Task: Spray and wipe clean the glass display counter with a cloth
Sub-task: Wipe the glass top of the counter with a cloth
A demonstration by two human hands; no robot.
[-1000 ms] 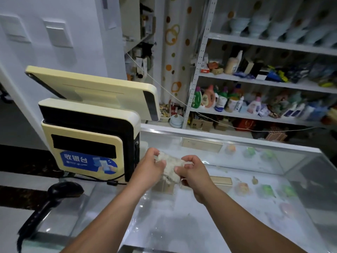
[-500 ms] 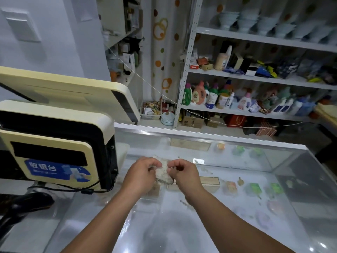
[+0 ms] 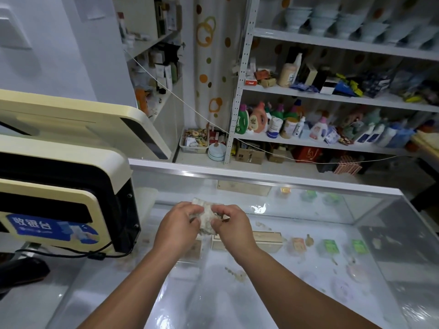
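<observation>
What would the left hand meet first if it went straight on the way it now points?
The cloth the left hand grips; just beyond it, likely the right hand.

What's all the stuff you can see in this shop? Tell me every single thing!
cloth: one, off-white, bunched between both hands above the counter
glass display counter: one, clear with a silver edge, across the front
packets: several, green and orange, inside the counter on the right
checkout terminal: one, cream and black, at the counter's left end
barcode scanner: one, black, bottom left corner
shelving unit: one, white metal, behind the counter
bowls: many, pale blue, on the top shelf
bottles: many, mixed colours, on a lower shelf
curtain: one, white with orange and brown circles, back middle
string: one, pale, stretched across behind the counter
left hand: one, gripping the cloth's left side
right hand: one, gripping the cloth's right side
</observation>
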